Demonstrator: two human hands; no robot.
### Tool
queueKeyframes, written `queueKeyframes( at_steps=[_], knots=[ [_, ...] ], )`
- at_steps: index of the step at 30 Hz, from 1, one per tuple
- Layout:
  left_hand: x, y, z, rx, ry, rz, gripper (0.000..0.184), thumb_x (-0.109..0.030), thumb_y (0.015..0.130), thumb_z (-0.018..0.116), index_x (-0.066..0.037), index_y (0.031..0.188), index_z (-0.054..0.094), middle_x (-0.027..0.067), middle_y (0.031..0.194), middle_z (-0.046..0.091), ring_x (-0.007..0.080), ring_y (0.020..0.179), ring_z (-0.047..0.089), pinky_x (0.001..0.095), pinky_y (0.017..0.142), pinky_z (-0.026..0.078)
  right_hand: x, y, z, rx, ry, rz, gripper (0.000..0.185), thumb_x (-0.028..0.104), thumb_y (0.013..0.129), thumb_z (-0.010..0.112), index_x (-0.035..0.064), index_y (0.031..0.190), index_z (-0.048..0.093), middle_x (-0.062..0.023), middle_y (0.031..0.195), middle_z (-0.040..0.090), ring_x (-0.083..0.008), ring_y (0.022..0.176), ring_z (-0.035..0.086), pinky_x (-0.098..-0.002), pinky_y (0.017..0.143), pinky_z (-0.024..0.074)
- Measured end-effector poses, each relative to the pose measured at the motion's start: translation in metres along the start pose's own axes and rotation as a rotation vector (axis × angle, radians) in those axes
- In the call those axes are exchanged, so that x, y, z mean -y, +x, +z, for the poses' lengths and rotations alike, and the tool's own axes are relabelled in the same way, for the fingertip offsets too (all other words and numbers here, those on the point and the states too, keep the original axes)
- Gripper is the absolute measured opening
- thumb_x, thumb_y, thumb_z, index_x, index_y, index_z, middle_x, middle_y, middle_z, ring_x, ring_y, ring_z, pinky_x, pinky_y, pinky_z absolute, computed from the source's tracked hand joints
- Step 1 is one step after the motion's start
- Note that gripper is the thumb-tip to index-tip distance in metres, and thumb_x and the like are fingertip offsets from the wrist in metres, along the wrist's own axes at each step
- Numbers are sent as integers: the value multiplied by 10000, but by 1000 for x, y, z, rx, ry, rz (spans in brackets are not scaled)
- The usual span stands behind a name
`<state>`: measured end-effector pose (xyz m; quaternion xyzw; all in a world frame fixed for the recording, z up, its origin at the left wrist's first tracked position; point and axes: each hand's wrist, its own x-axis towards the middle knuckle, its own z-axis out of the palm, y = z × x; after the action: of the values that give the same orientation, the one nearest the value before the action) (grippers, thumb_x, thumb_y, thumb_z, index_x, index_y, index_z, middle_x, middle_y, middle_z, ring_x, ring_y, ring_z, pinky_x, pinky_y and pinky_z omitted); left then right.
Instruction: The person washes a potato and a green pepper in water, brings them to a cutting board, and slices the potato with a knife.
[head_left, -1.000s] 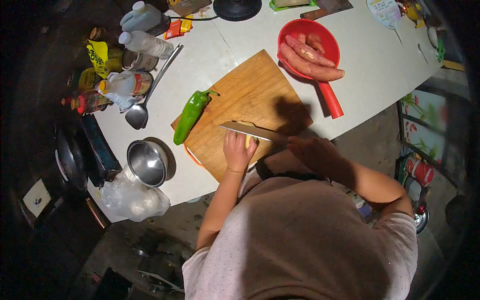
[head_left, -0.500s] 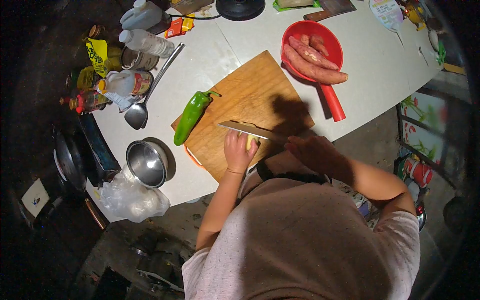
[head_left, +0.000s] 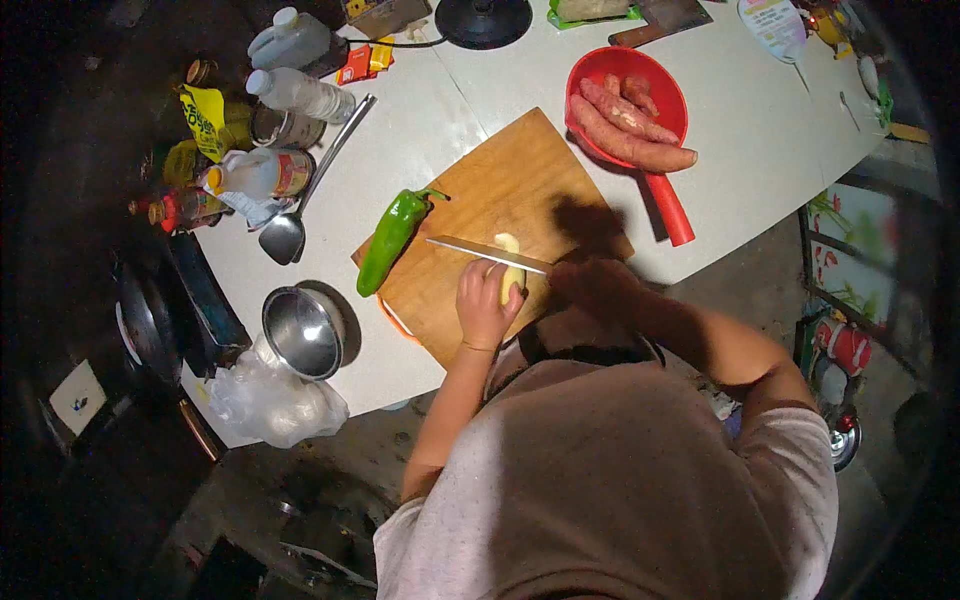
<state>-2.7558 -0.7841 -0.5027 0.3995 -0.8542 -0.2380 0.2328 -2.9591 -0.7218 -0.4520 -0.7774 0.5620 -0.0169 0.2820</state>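
My left hand (head_left: pixel 484 305) holds a pale yellow peeled piece (head_left: pixel 513 286) down on the wooden cutting board (head_left: pixel 500 180), near its lower edge. Closed on the handle of a knife (head_left: pixel 485 253), my right hand (head_left: pixel 590 285) lies in shadow, and the handle is hidden. The blade points left and crosses the yellow piece just beyond my left fingers; part of the piece shows on the far side of the blade. A long green pepper (head_left: pixel 391 243) rests along the board's left edge.
A red strainer (head_left: pixel 681 100) with several sweet potatoes (head_left: pixel 628 140) stands right of the board. To the left are a metal bowl (head_left: pixel 302 333), a plastic bag (head_left: pixel 275 400), a spatula (head_left: pixel 283 239) and several bottles (head_left: pixel 300 95). A cleaver (head_left: pixel 672 18) lies at the back.
The knife blade has shifted slightly left and is seen more edge-on. More of the yellow piece now shows beyond it. My right hand has moved a little to the left.
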Motion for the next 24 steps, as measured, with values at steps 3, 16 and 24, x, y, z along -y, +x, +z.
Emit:
queueKeyframes(
  at_steps=[3, 16, 24],
  knots=[
    [-1, -4, 2, -18, 30, -3, 363, -154, 670, 638, -19, 991, 536, 191, 1007, 487, 366, 948, 479, 441, 804, 409, 8, -12, -10, -93, -4, -36, 111, 132, 784, 523, 63, 871, 516, -80, 712, 551, -240, 594, 608, -359, 475, 490],
    [0, -4, 2, -19, 42, -3, 333, -138, 661, 649, 1, 941, 534, 193, 952, 496, 360, 895, 493, 427, 776, 430, 27, -26, -51, -56, 234, 163, 162, 232, 884, 471, 78, 847, 506, -112, 575, 533, -323, 532, 563, -427, 472, 456],
    [2, -3, 1, -23, 46, 24, 356, -141, 663, 649, -5, 971, 535, 189, 984, 492, 358, 911, 499, 430, 785, 429, 16, -14, -25, -80, 80, -20, 120, 151, 816, 500, 59, 887, 531, -88, 713, 552, -233, 553, 599, -347, 461, 492]
  ],
)
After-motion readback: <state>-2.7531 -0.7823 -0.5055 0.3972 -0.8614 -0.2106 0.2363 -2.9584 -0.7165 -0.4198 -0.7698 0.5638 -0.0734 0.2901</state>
